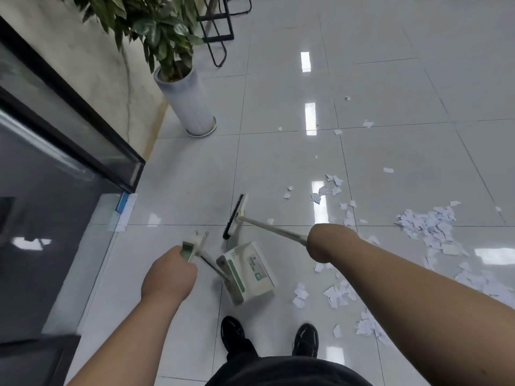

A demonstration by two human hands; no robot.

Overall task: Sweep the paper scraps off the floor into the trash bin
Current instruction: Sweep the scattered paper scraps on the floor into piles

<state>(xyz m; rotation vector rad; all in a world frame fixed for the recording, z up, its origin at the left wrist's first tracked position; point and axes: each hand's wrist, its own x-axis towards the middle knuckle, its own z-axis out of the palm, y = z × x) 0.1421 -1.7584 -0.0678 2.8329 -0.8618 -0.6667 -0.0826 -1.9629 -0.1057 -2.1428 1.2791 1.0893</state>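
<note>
Sweeping looks barely begun, going by how the floor [278,162] lies. Paper scraps [429,224] are strewn across the tiles on the person's right. The thickest heap is well out to the right, a looser trail runs back toward the right shoe [305,339], and a few strays lie farther off near the plant pot [189,104]. Nothing is gathered into 1 tidy pile.

The left hand [170,271] has its fingers curled round the top of the dustpan's upright handle. The dustpan [248,271] itself hangs tilted just ahead of the left shoe, and I cannot tell whether its lip touches the tiles. Its visible face is the labelled outer shell, so whether any scraps are inside is hidden.

The right hand [324,243] is seen from the wrist side, closed on the end of the broom handle, though its fingers are out of sight. The broom [235,217] slants away to the left. Its dark bristle head sits beside the dustpan, over bare tile and well apart from the main heap.

No trash bin shows anywhere in view. My reading is that all 3 steps remain: drawing the scraps together, pushing them into the dustpan, and emptying it into the bin. The broom must first swing right to reach the paper.
</note>
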